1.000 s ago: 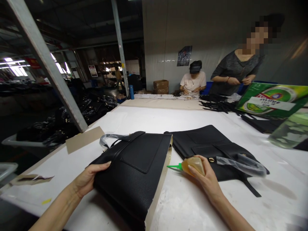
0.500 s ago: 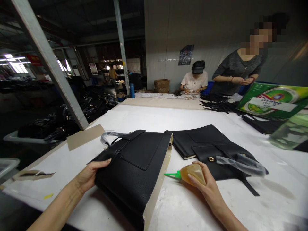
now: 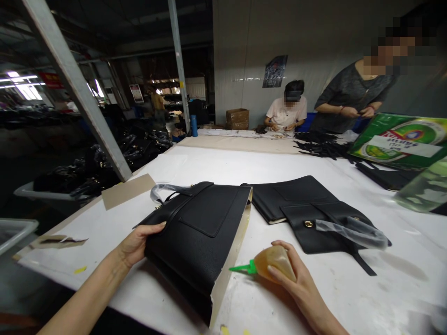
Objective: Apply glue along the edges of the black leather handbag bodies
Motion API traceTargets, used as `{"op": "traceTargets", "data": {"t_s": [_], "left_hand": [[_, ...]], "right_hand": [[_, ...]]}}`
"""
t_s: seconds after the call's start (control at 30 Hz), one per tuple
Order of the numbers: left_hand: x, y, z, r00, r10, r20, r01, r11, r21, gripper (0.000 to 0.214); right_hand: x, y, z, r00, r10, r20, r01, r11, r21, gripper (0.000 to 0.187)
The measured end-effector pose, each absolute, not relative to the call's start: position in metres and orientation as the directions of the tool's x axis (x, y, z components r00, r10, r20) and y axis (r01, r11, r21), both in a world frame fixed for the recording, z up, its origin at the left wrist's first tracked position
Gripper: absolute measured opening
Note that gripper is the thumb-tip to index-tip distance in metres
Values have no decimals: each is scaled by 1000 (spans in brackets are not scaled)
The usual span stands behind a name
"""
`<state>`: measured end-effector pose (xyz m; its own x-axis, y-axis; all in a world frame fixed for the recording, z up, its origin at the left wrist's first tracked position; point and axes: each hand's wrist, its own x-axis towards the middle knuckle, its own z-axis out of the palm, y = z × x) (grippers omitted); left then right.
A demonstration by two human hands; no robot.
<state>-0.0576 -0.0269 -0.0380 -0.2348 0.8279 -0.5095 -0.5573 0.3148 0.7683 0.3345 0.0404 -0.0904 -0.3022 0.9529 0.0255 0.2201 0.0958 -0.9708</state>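
A black leather bag (image 3: 199, 232) lies on the white table (image 3: 223, 172) in front of me, its pale open edge turned to the right. My left hand (image 3: 138, 243) grips the bag's left edge, thumb on top. My right hand (image 3: 296, 277) is closed around a small amber squeeze bottle (image 3: 272, 263) with a green nozzle. The nozzle points left, close to the bag's pale edge. A second black bag (image 3: 307, 209) lies flat to the right, its strap wrapped in clear plastic.
Two people work at the table's far end beside a heap of black straps (image 3: 321, 146). A green printed box (image 3: 398, 142) and a clear bottle (image 3: 424, 188) stand at the right. A brown card (image 3: 127, 190) lies left, by a slanted metal post (image 3: 77, 88).
My right hand with the bottle has moved down and towards me along the bag's pale edge. My left hand has kept its hold on the bag.
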Motion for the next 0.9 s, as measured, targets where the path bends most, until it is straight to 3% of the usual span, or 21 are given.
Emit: {"op": "traceTargets", "data": {"t_s": [0.1, 0.27, 0.43, 0.6, 0.77, 0.9], "left_hand": [[-56, -28, -37, -236, 825, -513, -560, 316, 766, 19], [-53, -29, -38, -237, 824, -514, -560, 316, 766, 16], [-53, -28, -40, -243, 820, -519, -560, 318, 765, 16], [-56, -29, -43, -253, 814, -523, -564, 315, 763, 16], [-59, -30, -48, -229, 825, -517, -554, 326, 766, 15], [-60, -31, -49, -225, 836, -500, -541, 319, 778, 16]], "right_hand": [[334, 35, -92, -201, 979, 35, 249, 86, -965, 54], [332, 27, -94, -383, 924, -1, 207, 85, -975, 53], [333, 39, -96, -131, 988, 83, 265, 116, -957, 56], [332, 33, -95, -357, 934, 12, 233, 101, -967, 54], [330, 30, -95, -170, 984, 59, 263, 103, -959, 53], [329, 17, -91, -372, 927, -39, 226, 50, -973, 55]]}}
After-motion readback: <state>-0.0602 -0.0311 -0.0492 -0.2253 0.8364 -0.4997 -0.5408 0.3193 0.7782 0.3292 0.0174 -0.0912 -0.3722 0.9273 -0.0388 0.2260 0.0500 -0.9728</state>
